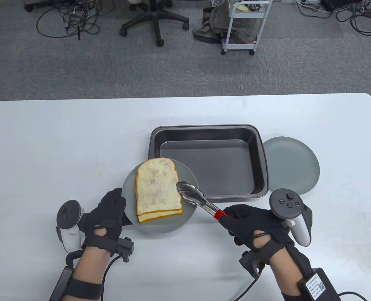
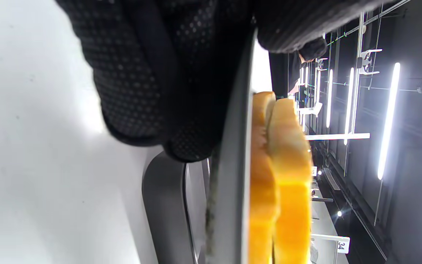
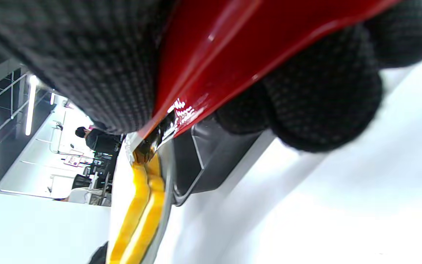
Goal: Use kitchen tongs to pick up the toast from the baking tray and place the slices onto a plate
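Note:
Two toast slices lie stacked on a grey plate left of the dark baking tray, which holds nothing. My left hand grips the plate's left rim; the left wrist view shows the plate edge-on, lifted off the table, with the toast on it. My right hand grips the red handle of the metal tongs. Their tips hover over the plate at the toast's right edge, nearly together, holding nothing. The right wrist view shows the red handle in my fingers.
A second grey plate sits right of the tray, partly under its rim. The white table stretches bare to the left and front. Beyond its far edge are carpet, an office chair base and a small cart.

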{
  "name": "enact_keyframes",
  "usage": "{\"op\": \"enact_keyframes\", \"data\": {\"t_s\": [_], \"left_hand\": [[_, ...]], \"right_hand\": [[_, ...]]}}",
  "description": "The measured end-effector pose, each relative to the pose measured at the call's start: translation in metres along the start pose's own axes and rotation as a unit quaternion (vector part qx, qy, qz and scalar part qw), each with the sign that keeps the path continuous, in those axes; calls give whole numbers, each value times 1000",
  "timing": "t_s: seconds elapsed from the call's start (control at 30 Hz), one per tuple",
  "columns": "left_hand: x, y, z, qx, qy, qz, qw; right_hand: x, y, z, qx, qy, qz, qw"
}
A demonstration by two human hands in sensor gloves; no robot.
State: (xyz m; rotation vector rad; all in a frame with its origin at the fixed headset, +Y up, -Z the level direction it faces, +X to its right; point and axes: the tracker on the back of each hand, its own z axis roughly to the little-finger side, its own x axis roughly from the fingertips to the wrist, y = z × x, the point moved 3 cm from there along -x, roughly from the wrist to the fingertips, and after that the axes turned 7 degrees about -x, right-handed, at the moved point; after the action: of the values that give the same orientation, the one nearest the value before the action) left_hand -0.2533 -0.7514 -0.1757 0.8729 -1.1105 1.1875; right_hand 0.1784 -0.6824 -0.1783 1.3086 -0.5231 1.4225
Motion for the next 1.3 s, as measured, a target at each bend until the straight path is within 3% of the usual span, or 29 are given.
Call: {"op": "enact_keyframes", "data": {"t_s": [0.33,0.57,0.7,0.93,1.13,1.3], "left_hand": [[0,1,1,0,0,-4,1000],[1,2,1,-4,0,-6,1000],[1,2,0,-1,-1,-5,1000],[1,2,-1,-3,-7,-4,1000],[2,2,-1,-4,-8,-5,1000],[1,2,-1,-5,-7,-4,1000]], "right_hand": [[1,-4,-8,41,-9,18,999],[15,-13,-17,74,-36,45,996],[22,-23,-20,80,-46,86,992],[29,-53,-22,92,-59,208,972],[19,-78,-13,59,-40,237,969],[11,-101,-5,71,-28,303,950]]}}
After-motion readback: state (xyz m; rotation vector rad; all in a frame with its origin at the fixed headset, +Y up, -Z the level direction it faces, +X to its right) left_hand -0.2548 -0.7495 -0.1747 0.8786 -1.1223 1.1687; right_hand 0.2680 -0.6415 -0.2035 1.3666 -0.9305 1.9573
